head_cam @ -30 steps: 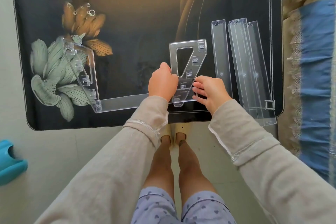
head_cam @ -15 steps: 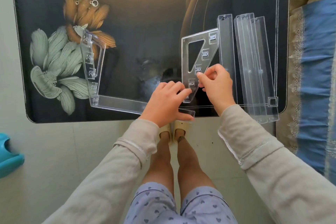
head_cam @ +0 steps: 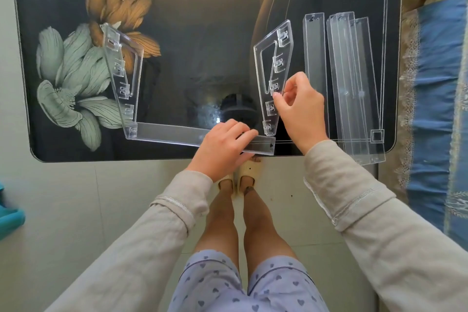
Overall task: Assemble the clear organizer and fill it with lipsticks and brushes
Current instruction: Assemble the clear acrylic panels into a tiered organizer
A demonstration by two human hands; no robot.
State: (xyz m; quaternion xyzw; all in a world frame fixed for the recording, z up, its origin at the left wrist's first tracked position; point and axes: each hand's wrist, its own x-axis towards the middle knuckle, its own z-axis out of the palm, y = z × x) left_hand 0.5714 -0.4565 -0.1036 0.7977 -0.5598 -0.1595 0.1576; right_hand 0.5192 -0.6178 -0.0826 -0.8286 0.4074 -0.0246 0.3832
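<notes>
Table (head_cam: pixel 202 20): dark glossy top, rounded corners, pale green and orange flowers printed at left, bubbles above them. Warm glow reflects across its far half. Floor (head_cam: pixel 76 197): pale tiles, faint joints. Right edge: blue and tan patterned cloth (head_cam: pixel 435 83). Left edge: teal object (head_cam: pixel 10 218), cut off.

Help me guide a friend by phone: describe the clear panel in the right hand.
On the dark flower-printed table, a long clear base strip lies along the near edge. The panel rises at its right end, pinched by the right hand. Unlike the flat strips beside it, it has a cutout and clips; its twin stands at the left end.
</notes>
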